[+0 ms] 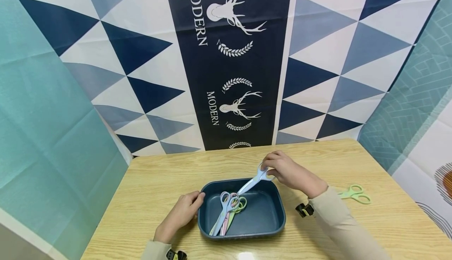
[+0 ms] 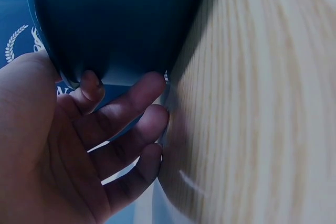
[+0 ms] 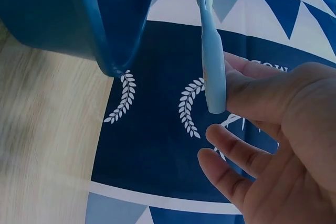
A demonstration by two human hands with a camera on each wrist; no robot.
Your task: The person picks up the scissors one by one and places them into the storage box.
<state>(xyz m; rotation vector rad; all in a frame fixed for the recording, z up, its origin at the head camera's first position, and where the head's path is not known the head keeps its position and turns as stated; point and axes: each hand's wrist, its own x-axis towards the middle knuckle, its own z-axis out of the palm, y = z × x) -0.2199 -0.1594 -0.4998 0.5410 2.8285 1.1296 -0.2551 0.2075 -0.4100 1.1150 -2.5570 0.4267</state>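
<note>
A dark blue rectangular bin (image 1: 259,213) stands on the table. Inside, at its left, light blue scissors (image 1: 222,217) lie over pink scissors (image 1: 226,224) and green scissors (image 1: 241,205), overlapping in a pile. My left hand (image 1: 184,210) grips the bin's left rim; in the left wrist view its other fingers (image 2: 142,129) curl against the outer wall near the tabletop. Over the back right of the bin, my right hand (image 1: 282,169) pinches another pair of light blue scissors (image 1: 255,180) by the handles. Their blades slant down and left into the bin, toward the pile. The right wrist view shows the handle (image 3: 212,72) edge-on.
Right of the bin, green scissors (image 1: 354,194) lie on the wooden table (image 1: 155,181), partly hidden by the right sleeve (image 1: 332,207). A patterned cloth (image 1: 243,64) hangs behind the table's back edge.
</note>
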